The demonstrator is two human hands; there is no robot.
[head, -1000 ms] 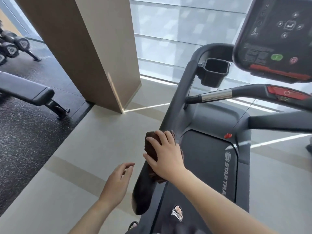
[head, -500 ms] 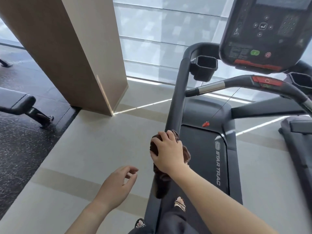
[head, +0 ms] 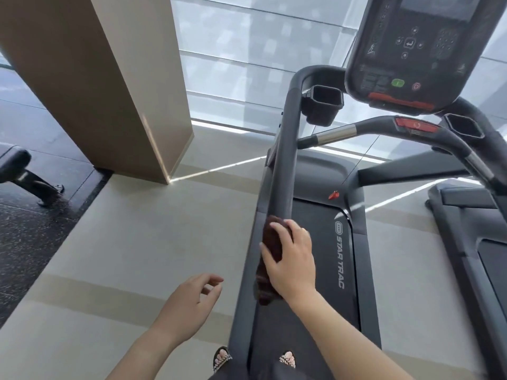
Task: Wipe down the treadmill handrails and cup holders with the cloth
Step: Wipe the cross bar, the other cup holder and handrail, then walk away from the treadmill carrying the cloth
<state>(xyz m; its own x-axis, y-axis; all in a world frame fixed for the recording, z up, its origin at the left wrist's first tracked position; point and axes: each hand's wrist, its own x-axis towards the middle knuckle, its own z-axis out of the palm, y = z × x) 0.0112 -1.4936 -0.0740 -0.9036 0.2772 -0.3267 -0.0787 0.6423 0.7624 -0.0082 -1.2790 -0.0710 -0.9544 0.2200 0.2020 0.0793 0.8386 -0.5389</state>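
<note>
Wiping the left handrail (head: 284, 160).
Right hand (head: 292, 259) clamps the cloth (head: 270, 242) at centre frame; left hand (head: 189, 305) loosely open; next, slide upward.

1. "STAR TRAC" in pale capitals runs lengthwise down the treadmill deck (head: 340, 259), right beside the belt, with a small oval logo badge just above the S
2. the console (head: 411, 50) has rows of icons and buttons plus a block of small print at its lower left, but it's all too tiny and blurry to read
3. green button and red button on the console show symbols only, can't make out any words on them
</note>
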